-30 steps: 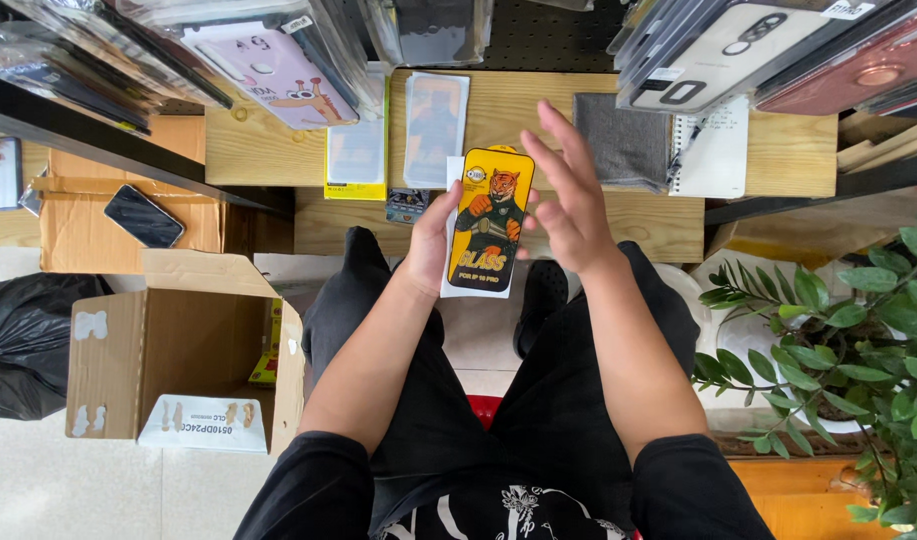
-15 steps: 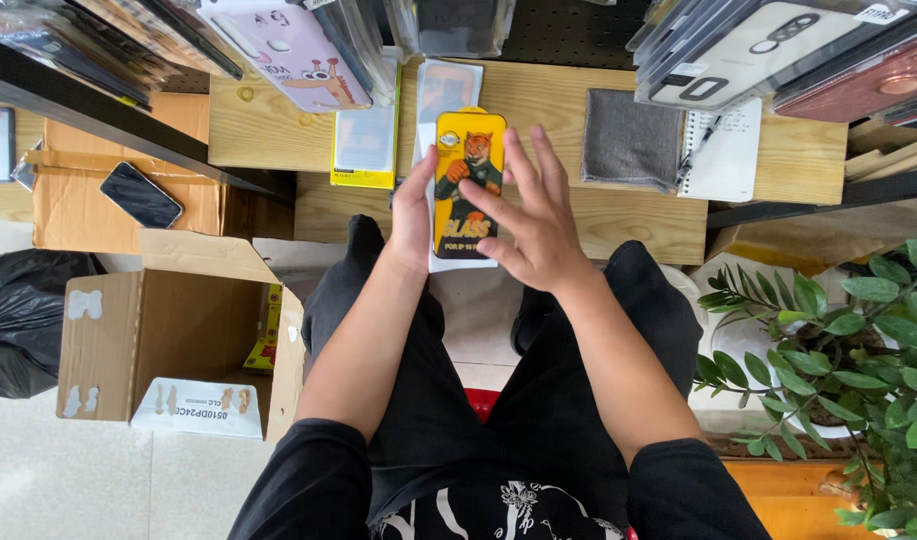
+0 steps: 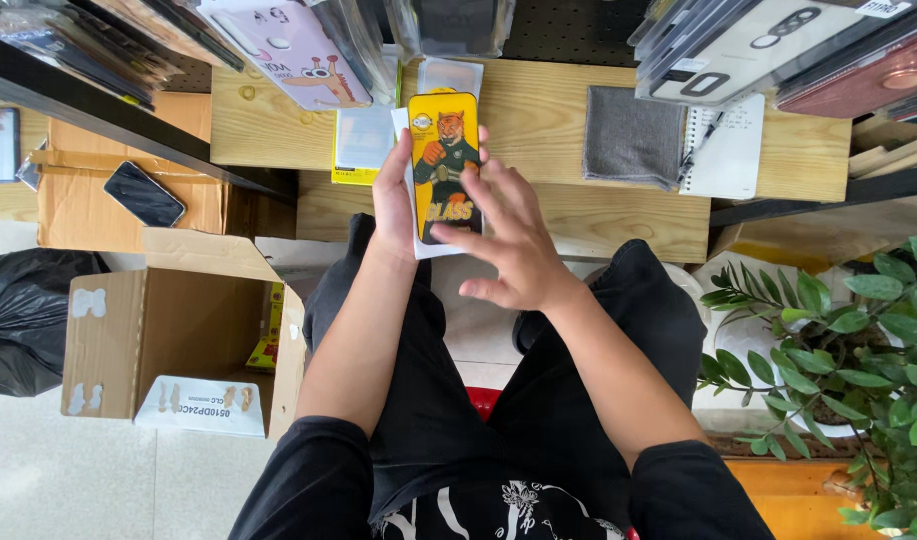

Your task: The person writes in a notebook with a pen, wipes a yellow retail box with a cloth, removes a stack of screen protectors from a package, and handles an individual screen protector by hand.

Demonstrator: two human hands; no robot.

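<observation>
My left hand (image 3: pixel 393 205) grips a flat yellow package (image 3: pixel 443 165) with a cartoon tiger printed on it, holding it upright over the edge of the wooden shelf (image 3: pixel 598 215). A thin white sheet sticks out behind the package along its left and lower edges. My right hand (image 3: pixel 508 250) lies against the package's right side with its fingers spread over the lower front. Both forearms reach up from my lap, which is clad in black trousers.
An open cardboard box (image 3: pixel 168 330) stands on the floor at left beside a black bag (image 3: pixel 18 310). A dark phone (image 3: pixel 143 193) lies on another box. A grey cloth (image 3: pixel 633 135), a notebook (image 3: pixel 723 150) and flat packs sit on the shelf. A potted plant (image 3: pixel 838 350) stands at right.
The yellow package has risen toward the shelf in my left hand. My right hand came from beside it onto its front, then slid down to its lower right.
</observation>
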